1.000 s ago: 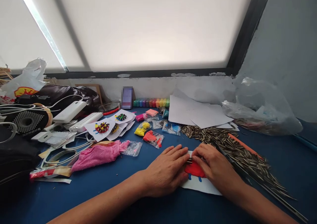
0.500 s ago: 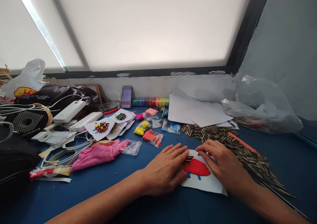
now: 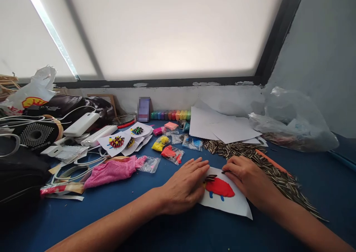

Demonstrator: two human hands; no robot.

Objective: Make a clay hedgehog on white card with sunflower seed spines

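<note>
A red clay shape (image 3: pixel 222 189) with small blue legs (image 3: pixel 222 198) lies right of centre in the lower half of the frame, on a white sheet (image 3: pixel 236 208). A few dark seeds (image 3: pixel 210 178) stand at its upper left edge. The left hand (image 3: pixel 183 188) lies spread over the sheet's left side, palm down, its fingers together. The right hand (image 3: pixel 244 174), above the shape's right end, has thumb and forefinger pinched together on a single dark seed (image 3: pixel 223 172). A heap of striped seeds (image 3: pixel 280 183) runs down the right of the frame, beside an orange strip (image 3: pixel 272 161). Near the centre lie small bags of yellow clay (image 3: pixel 159 145) and red clay (image 3: pixel 171 154). Decorated cards (image 3: pixel 104 142) and a pink cloth (image 3: pixel 112 173) lie at left.
</note>
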